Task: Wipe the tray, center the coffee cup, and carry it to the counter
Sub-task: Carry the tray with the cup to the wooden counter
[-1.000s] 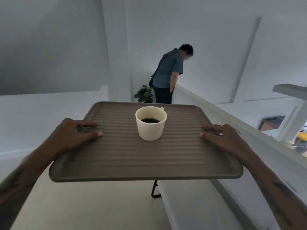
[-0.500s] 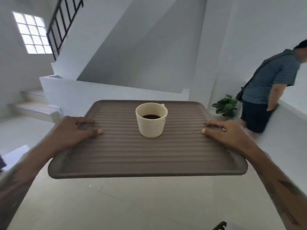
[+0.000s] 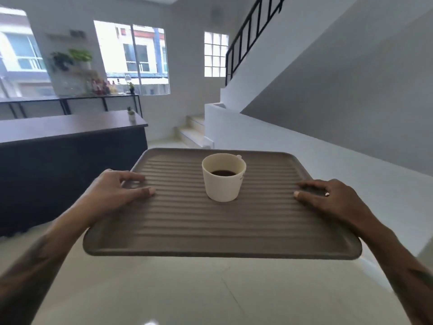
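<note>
Head view: ribbed brown tray (image 3: 210, 221), centre frame, held above the floor. Left hand (image 3: 117, 191) grip closed on its left edge; right hand (image 3: 328, 198) on its right. Coffee cup (image 3: 223, 177) upright mid-tray. Dark bench (image 3: 70, 127) upper left.

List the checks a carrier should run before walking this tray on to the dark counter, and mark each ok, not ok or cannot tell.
1. Left hand grips the tray edge, thumb on top: ok.
2. Right hand grips the opposite edge: ok.
3. Coffee cup upright, near the tray's middle: ok.
4. Coffee below the rim, no spill visible on the ridges: ok.
5. Counter top has bare space nearest the carrier: ok.
6. Floor beneath the tray free of obstacles: cannot tell.
</note>
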`<state>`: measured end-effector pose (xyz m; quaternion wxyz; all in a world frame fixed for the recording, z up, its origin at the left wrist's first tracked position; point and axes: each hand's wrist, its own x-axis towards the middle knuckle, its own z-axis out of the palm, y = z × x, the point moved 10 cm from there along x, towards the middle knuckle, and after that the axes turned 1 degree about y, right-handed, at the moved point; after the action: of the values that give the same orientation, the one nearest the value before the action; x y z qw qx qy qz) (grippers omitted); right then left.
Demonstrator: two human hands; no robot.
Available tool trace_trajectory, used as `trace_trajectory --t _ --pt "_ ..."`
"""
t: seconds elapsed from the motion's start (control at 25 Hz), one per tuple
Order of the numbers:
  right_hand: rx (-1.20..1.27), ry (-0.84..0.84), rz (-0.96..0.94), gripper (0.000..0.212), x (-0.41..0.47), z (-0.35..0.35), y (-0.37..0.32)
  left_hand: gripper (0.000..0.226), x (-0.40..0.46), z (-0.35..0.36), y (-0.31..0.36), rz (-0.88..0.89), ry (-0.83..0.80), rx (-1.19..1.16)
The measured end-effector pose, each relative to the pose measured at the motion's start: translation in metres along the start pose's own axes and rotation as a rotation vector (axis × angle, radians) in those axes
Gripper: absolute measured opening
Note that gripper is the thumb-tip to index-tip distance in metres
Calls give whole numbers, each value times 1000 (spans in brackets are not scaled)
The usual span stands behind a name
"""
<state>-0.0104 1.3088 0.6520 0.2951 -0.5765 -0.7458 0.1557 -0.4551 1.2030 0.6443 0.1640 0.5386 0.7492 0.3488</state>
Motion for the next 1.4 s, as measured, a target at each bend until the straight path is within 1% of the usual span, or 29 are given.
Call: trace_trajectory --t 0.08,0.2,0.28,0.32,0.4,0.44,0.48,0.56,0.64,0.76,0.8,0.92,1.16,1.28,1.4 --pt "27 -24 -53 41 49 36 -17 61 30 -15 -23 -28 41 17" --pt "55 -78 -105 43 124 95 -47 71 80 -44 -60 -76 109 51" --pt "78 -109 -129 45 173 128 -68 72 112 -61 -80 -98 145 76" --pt "91 -126 -143 49 195 143 -77 72 126 -68 -89 -107 156 76" --pt "123 -176 -185 63 242 177 -103 80 159 -85 -110 -139 183 65" --pt "131 -199 -208 66 265 195 -116 84 174 -93 -119 -156 198 65" --pt "144 -219 -226 63 289 213 -129 86 191 -100 -127 -170 213 62" --pt "159 -235 -250 46 339 248 -151 84 222 -112 -146 -217 263 57" --pt "178 -241 -286 42 383 278 -169 84 251 -119 -162 -251 302 60" --pt "203 -285 -346 42 457 330 -198 97 306 -130 -191 -271 356 70" --pt "206 -301 -367 43 482 346 -207 98 323 -132 -201 -294 376 75" --pt "206 -337 -439 45 552 389 -246 93 367 -140 -230 -364 449 51" --pt "194 -408 -486 45 649 489 -311 91 458 -173 -301 -450 489 100" --pt "212 -398 -483 44 691 543 -346 86 515 -203 -347 -436 510 102" --pt "217 -400 -464 44 732 600 -385 82 575 -237 -394 -428 496 94"
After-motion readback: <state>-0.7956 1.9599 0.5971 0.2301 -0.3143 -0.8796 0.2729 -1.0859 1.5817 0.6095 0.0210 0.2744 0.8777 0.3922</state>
